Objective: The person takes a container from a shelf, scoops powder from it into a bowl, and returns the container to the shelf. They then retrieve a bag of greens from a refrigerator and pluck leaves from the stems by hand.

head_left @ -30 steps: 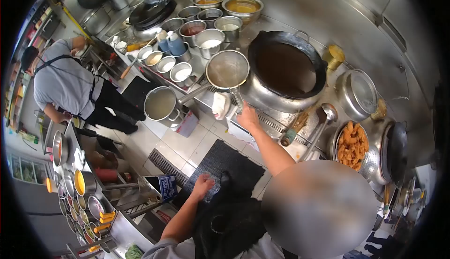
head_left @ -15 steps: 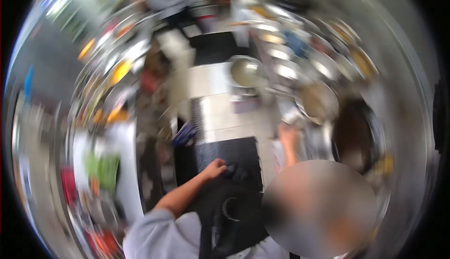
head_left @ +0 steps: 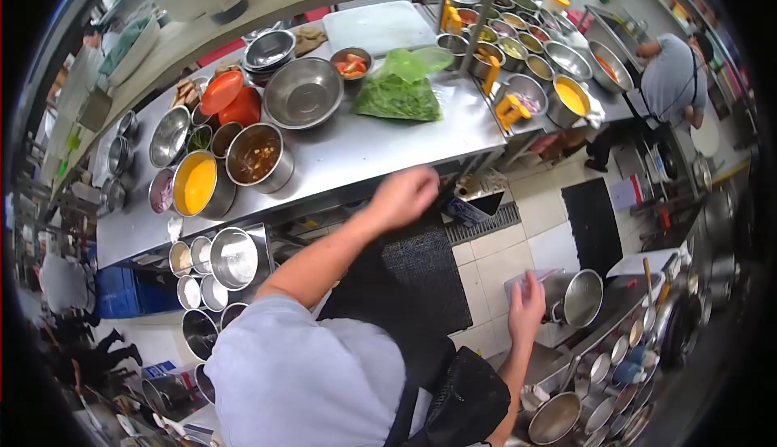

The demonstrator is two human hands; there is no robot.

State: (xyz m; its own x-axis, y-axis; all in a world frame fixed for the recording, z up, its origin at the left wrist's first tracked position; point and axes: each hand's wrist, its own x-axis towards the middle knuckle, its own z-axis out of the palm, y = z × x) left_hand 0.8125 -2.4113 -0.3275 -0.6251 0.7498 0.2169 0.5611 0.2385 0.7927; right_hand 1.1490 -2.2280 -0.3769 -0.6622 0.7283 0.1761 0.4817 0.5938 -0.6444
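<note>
- View swung to the steel counter [head_left: 364, 154]; strainer [head_left: 554, 419] released, near right forearm — right hand [head_left: 528, 305] freed, fingers apart, pot [head_left: 584, 298] just beyond.
- Left hand [head_left: 407, 194] by counter edge — fingers blurred, can't tell if closed.

The wearer's two hands [head_left: 407, 197] show. The long desk [head_left: 364, 151] carries one bag of green leaves [head_left: 396, 99], one bowl of red pieces [head_left: 354, 79], one pot of brown sauce [head_left: 279, 177] and one white board [head_left: 376, 24]. Near its edge: four small tins [head_left: 217, 306], one larger tin [head_left: 231, 242]. Two pots of yellow liquid [head_left: 219, 198], two black mats [head_left: 595, 224].
</note>
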